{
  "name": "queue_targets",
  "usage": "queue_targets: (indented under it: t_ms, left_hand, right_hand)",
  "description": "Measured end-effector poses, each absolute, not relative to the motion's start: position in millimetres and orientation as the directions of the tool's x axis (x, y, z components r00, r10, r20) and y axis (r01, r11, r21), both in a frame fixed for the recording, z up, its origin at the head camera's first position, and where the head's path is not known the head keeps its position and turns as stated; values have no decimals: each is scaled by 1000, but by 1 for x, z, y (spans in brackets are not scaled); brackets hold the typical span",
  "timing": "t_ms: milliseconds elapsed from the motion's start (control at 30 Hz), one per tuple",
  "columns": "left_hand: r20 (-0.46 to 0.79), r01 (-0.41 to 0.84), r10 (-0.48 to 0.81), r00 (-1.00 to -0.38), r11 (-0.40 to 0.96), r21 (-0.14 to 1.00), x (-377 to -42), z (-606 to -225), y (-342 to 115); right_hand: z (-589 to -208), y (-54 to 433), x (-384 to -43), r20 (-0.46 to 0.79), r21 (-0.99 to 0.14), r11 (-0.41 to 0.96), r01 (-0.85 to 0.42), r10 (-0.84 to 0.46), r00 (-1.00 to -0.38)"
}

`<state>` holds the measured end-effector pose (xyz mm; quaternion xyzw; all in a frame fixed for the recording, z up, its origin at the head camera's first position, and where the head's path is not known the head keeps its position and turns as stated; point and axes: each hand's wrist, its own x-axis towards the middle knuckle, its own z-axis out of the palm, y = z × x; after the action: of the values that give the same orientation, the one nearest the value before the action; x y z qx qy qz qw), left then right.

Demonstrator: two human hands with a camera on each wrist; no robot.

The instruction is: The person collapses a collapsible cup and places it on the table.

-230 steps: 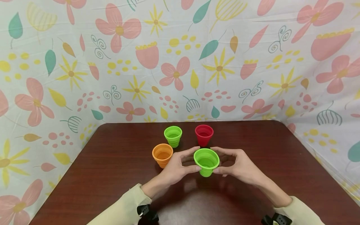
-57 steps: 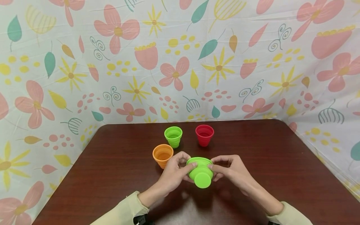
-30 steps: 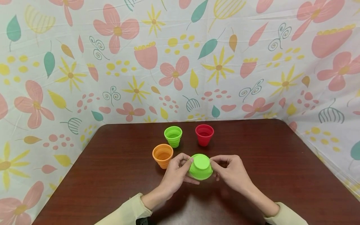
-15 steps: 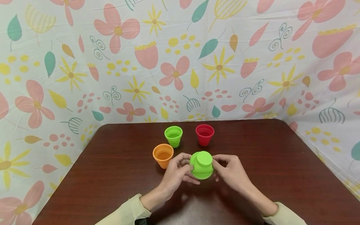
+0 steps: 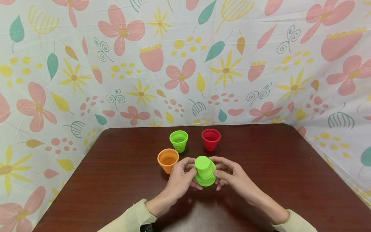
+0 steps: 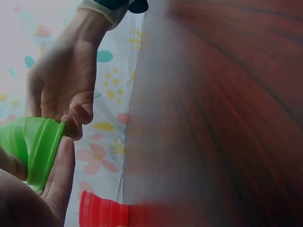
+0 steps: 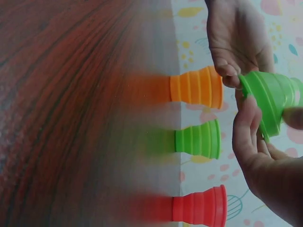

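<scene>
A bright green collapsible cup (image 5: 205, 174) is held up above the table in both hands, its base turned toward the head camera and tipped toward the left. Its side walls are partly folded, which shows as uneven rings. My left hand (image 5: 180, 178) pinches it on the left, thumb on the outer wall and fingers behind the rim. On the other side my right hand (image 5: 235, 175) grips it the same way, thumb near the rim. In the right wrist view the cup (image 7: 266, 101) lies sideways, with right-hand fingertips (image 7: 253, 106) at its rim.
Behind the hands, three more collapsible cups stand upright on the dark wooden table (image 5: 121, 180): an orange cup (image 5: 168, 161) close beside the left hand, a green cup (image 5: 178, 141) and a red cup (image 5: 211, 140) farther back. A flower-print cloth (image 5: 185, 64) hangs behind the table.
The green cup, upright at first, has been turned over so its base faces the head camera. Lately its base has swung leftward, and the right hand has shifted slightly left with it.
</scene>
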<state>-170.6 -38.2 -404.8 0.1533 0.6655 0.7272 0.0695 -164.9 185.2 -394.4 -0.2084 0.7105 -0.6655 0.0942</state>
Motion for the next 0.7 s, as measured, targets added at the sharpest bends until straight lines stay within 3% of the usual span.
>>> queue_targets:
  t_ms: [100, 400, 700]
  left_hand:
    - [126, 99, 303, -944, -104, 990, -171, -404, -38]
    - [74, 2, 388, -919, -185, 983, -169, -405, -38]
    - [132, 21, 425, -895, -257, 966, -170, -405, -39]
  right_hand:
    - [-394, 187, -164, 153, -987, -24, -160, -455, -877]
    - [-395, 187, -165, 158, -986, -4, -168, -367, -917]
    - [-393, 187, -162, 133, -991, -39, -128, -401, -907]
